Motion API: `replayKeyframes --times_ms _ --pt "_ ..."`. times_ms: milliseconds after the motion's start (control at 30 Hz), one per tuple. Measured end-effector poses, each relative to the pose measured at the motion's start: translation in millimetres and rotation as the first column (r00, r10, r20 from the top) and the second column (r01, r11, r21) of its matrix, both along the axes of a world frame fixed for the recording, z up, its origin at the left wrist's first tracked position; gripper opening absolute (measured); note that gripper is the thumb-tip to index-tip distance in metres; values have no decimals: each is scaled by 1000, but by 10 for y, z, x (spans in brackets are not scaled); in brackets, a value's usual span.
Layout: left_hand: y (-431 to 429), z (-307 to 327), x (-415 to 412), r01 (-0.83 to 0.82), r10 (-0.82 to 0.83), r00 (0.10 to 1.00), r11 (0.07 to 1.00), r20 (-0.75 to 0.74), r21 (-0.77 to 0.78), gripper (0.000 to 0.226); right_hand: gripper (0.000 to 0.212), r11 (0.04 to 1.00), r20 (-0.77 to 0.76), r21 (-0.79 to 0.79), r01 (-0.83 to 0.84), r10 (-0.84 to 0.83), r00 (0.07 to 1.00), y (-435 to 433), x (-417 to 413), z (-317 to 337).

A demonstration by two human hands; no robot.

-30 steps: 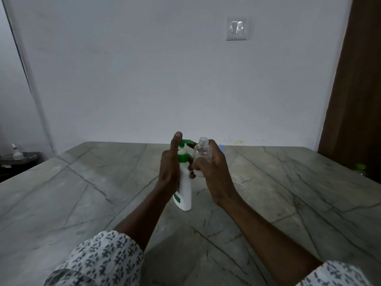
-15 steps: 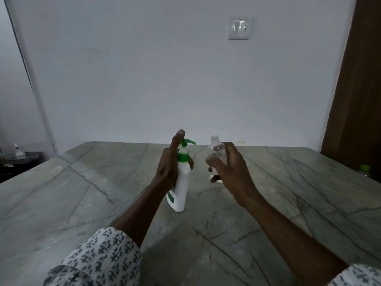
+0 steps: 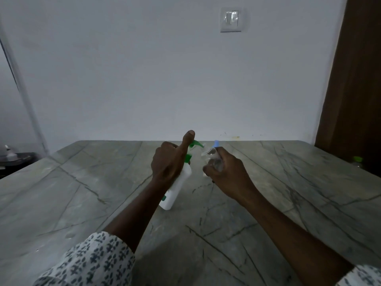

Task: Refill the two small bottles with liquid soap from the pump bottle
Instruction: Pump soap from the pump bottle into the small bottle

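- The left hand [image 3: 168,164] curls round the white pump bottle [image 3: 177,189] at frame centre, thumb raised beside the green nozzle [image 3: 196,143]; the bottle leans right.
- The right hand [image 3: 226,173] grips a small clear bottle [image 3: 210,157], tilted with its mouth just right of the nozzle.

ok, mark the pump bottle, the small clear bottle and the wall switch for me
pump bottle [image 3: 178,190]: head view, lower half of the white body.
small clear bottle [image 3: 211,157]: head view, clear wall near its upper end.
wall switch [image 3: 231,19]: head view, middle of the plate.
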State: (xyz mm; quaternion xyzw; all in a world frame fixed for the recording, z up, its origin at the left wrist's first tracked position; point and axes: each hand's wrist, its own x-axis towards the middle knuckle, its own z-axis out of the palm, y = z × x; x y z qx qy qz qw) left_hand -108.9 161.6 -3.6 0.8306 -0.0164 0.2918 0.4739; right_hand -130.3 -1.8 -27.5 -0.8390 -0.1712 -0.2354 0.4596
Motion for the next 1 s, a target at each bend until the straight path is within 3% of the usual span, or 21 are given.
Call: replayKeyframes --times_ms 300,500,667,1000 --pt "38 36 25 -79 71 997 975 42 206 119 42 988 -56 41 -147 149 987 24 21 -78" --pt "66 5 45 -206 181 977 929 109 308 96 45 992 -62 10 -126 126 990 51 19 -142" --pt "43 -6 46 -205 177 977 931 116 301 77 28 998 -47 24 -66 67 997 3 50 -200" --pt "13 -27 54 -225 191 973 913 130 341 74 40 997 -44 -39 -64 62 997 -70 118 -257"
